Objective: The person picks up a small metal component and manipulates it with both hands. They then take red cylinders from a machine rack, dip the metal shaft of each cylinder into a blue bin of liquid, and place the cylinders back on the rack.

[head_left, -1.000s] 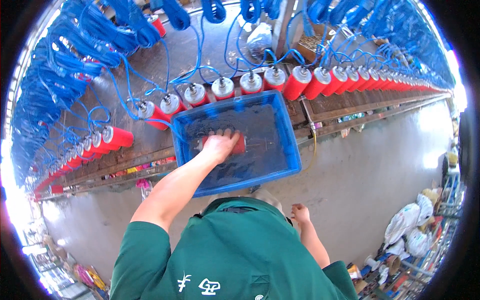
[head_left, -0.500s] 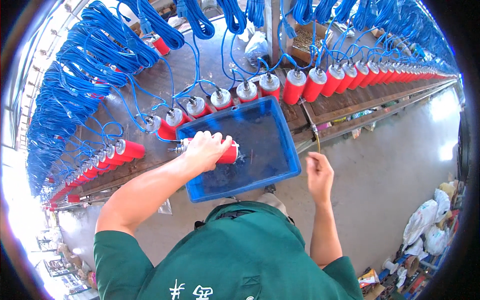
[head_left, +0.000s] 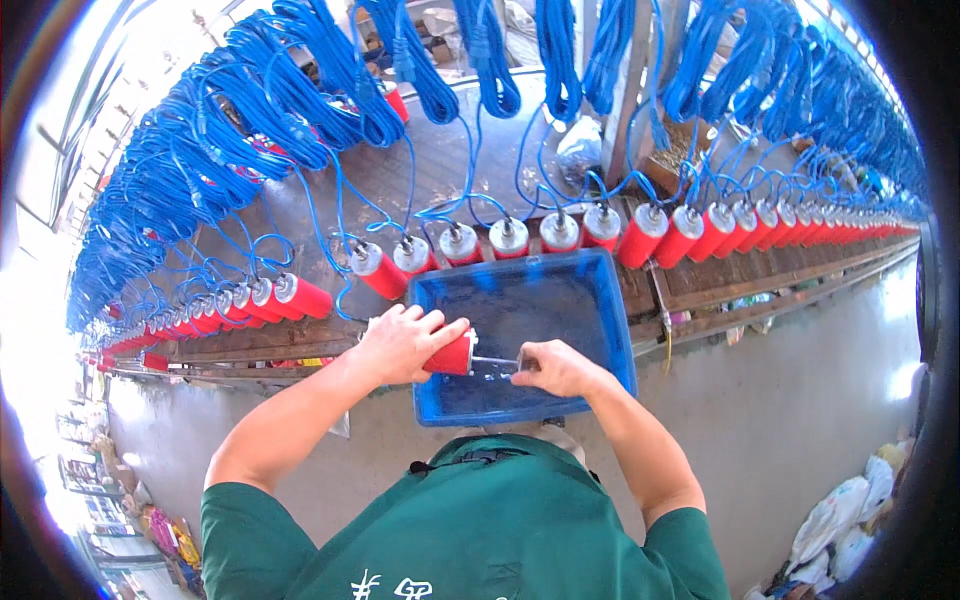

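My left hand is closed around a red cylinder with a white rim, held lying sideways over the left part of a blue plastic tub. The cylinder's far left end is hidden by the hand. A thin pale rod runs from its right end towards my right hand, whose fingers are pinched at the rod's other end. A small grey piece shows at those fingertips, too small to make out. Wet-looking white flecks lie below the rod in the tub.
Red cylinders with metal tops line the bench edge on both sides, wired with blue cables. Bundled blue cables hang above. A thin yellowish hose hangs right of the tub. White sacks lie on the floor at right.
My right hand has come left from beside the tub to the right end of the cylinder. My left hand keeps its hold on the cylinder. The whole view has shifted.
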Action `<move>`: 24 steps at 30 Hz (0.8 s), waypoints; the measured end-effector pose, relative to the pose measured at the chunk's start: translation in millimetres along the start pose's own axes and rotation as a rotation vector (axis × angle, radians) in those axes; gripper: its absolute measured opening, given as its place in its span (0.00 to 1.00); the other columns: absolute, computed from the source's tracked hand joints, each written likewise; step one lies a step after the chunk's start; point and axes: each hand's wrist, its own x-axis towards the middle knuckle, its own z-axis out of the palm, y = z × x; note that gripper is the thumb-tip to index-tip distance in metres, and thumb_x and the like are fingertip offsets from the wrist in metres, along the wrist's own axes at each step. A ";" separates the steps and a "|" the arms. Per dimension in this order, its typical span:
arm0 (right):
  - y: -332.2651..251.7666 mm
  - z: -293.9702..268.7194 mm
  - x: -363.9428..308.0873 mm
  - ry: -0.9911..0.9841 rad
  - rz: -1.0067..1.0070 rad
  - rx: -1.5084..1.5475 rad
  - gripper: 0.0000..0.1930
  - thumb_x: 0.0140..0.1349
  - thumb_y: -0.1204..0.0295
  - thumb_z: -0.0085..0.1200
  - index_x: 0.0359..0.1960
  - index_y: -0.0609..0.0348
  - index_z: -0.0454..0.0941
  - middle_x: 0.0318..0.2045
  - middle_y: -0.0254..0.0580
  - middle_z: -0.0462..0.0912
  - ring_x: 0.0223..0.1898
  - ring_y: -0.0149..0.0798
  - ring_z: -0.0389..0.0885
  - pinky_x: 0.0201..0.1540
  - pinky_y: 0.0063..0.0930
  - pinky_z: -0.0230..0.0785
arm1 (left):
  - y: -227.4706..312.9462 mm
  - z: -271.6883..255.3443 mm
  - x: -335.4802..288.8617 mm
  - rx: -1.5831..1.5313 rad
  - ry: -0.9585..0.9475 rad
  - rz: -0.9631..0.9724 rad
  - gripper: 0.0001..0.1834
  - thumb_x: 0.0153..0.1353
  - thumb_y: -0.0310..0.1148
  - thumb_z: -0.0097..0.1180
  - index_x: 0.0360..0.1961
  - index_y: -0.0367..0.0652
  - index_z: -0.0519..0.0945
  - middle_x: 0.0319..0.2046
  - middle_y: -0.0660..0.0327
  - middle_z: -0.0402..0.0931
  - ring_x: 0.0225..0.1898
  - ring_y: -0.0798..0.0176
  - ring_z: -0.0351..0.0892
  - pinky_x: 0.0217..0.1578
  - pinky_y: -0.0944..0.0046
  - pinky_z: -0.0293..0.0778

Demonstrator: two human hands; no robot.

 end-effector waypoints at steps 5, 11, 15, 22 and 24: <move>-23.8 26.6 12.4 0.394 -0.329 -0.674 0.03 0.61 0.73 0.57 0.35 0.52 0.76 0.29 0.41 0.81 0.33 0.45 0.85 0.34 0.40 0.80 | -18.6 31.9 -26.9 -0.205 0.077 -0.059 0.54 0.46 0.51 0.76 0.75 0.50 0.66 0.52 0.60 0.79 0.50 0.52 0.82 0.53 0.52 0.77; -45.8 18.0 30.7 -0.138 0.229 -0.128 0.28 0.60 0.49 0.70 0.43 0.67 0.80 0.35 0.54 0.87 0.39 0.52 0.87 0.45 0.45 0.77 | -27.9 50.5 -40.4 -0.192 0.104 -0.089 0.52 0.46 0.48 0.76 0.74 0.56 0.68 0.52 0.62 0.80 0.50 0.53 0.82 0.52 0.52 0.76; -33.0 27.7 36.2 -0.055 0.597 0.635 0.23 0.72 0.54 0.61 0.50 0.67 0.84 0.29 0.33 0.80 0.30 0.28 0.75 0.35 0.27 0.70 | -24.3 57.9 -41.2 -0.264 0.184 -0.147 0.51 0.44 0.45 0.78 0.73 0.58 0.70 0.51 0.63 0.80 0.50 0.55 0.82 0.51 0.52 0.77; -25.7 48.0 22.0 0.190 -0.069 0.597 0.10 0.76 0.72 0.57 0.55 0.54 0.85 0.28 0.22 0.73 0.27 0.20 0.67 0.30 0.18 0.62 | -27.9 63.4 -42.0 -0.356 0.232 -0.178 0.51 0.45 0.44 0.78 0.74 0.59 0.69 0.49 0.62 0.79 0.49 0.53 0.81 0.51 0.52 0.76; -30.9 39.0 16.0 0.118 0.068 0.722 0.11 0.75 0.73 0.58 0.55 0.54 0.85 0.29 0.22 0.74 0.28 0.21 0.67 0.31 0.18 0.63 | -26.0 64.9 -44.6 -0.348 0.225 -0.207 0.51 0.45 0.44 0.77 0.74 0.60 0.69 0.49 0.62 0.79 0.49 0.53 0.81 0.51 0.52 0.76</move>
